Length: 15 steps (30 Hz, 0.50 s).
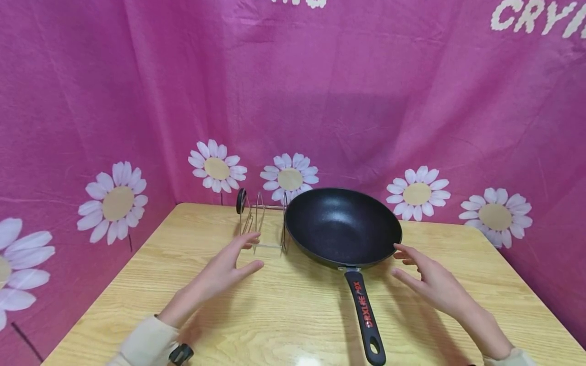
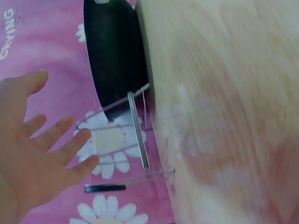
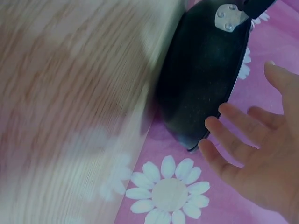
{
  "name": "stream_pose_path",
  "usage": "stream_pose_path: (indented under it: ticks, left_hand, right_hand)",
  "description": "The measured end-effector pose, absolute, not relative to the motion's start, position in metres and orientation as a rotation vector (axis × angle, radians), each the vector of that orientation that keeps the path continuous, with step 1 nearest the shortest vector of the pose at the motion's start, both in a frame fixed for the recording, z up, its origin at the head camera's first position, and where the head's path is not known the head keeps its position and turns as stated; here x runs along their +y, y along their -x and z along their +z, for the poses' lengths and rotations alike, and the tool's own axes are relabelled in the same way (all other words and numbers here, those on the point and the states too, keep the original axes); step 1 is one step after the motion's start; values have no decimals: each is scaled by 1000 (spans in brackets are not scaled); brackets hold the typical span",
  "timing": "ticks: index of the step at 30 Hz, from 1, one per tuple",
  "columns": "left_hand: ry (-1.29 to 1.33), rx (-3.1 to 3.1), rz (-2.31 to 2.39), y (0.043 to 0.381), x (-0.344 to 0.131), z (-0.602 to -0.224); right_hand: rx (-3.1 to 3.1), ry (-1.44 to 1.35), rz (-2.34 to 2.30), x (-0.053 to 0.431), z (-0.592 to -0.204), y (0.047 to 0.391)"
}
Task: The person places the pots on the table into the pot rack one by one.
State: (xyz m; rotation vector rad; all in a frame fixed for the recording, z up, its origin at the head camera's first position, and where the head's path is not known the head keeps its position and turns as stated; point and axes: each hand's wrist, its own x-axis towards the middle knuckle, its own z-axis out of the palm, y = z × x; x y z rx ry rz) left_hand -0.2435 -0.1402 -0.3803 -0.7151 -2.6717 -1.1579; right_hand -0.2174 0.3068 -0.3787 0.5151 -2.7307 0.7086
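Observation:
A black frying pan (image 1: 343,229) sits on the table with its long black handle (image 1: 364,317) toward me; red lettering runs along the handle. Just left of the pan stands a metal wire rack (image 1: 268,246) with a black round piece (image 1: 241,201) at its left end. My left hand (image 1: 220,269) hovers in front of the rack, fingers spread and holding nothing; the left wrist view shows the palm and the rack's bars (image 2: 138,133) apart. At the pan's right rim is my right hand (image 1: 435,284), fingers relaxed. Whether its fingertips touch the rim I cannot tell.
The light wooden table (image 1: 256,325) ends at a pink cloth (image 1: 339,122) printed with white daisies, which hangs behind and at both sides. A dark band (image 1: 181,353) shows near my left sleeve.

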Motion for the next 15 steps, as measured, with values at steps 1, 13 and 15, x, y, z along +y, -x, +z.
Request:
stream_pose_path:
  ticks: [1, 13, 15]
  left_hand:
    - [715, -2675, -1185, 243, -138, -381]
    - [801, -2638, -1411, 231, -108, -382]
    - [812, -2639, -1450, 228, -103, -381]
  right_hand:
    - [-2729, -517, 715, 305, -379, 217]
    - [-2734, -507, 759, 288, -380, 207]
    - [-2731, -515, 769, 287, -380, 206]
